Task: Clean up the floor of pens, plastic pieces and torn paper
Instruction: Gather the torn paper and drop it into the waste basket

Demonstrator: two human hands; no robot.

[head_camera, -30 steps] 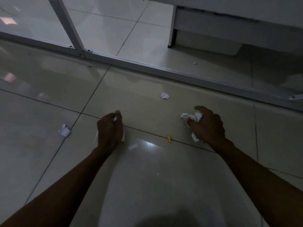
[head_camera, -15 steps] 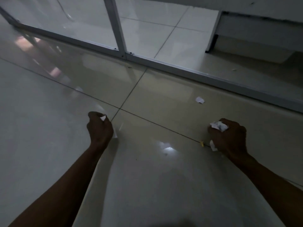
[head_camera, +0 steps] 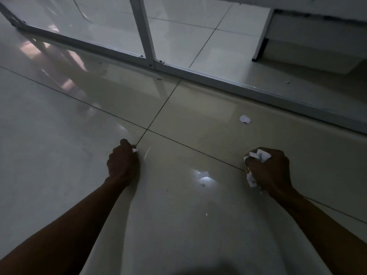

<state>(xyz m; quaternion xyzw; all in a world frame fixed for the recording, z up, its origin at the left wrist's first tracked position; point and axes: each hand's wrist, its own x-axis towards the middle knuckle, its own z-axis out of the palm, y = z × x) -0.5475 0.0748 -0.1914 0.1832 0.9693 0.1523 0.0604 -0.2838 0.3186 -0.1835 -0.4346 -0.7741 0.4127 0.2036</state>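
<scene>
Paper scrap [head_camera: 244,118] farther beyond hands now

No readable text

No words, labels, brands or numbers can be read anywhere; the paper scraps [head_camera: 244,119] show faint dark specks, too small and dim to make out as print.
</scene>
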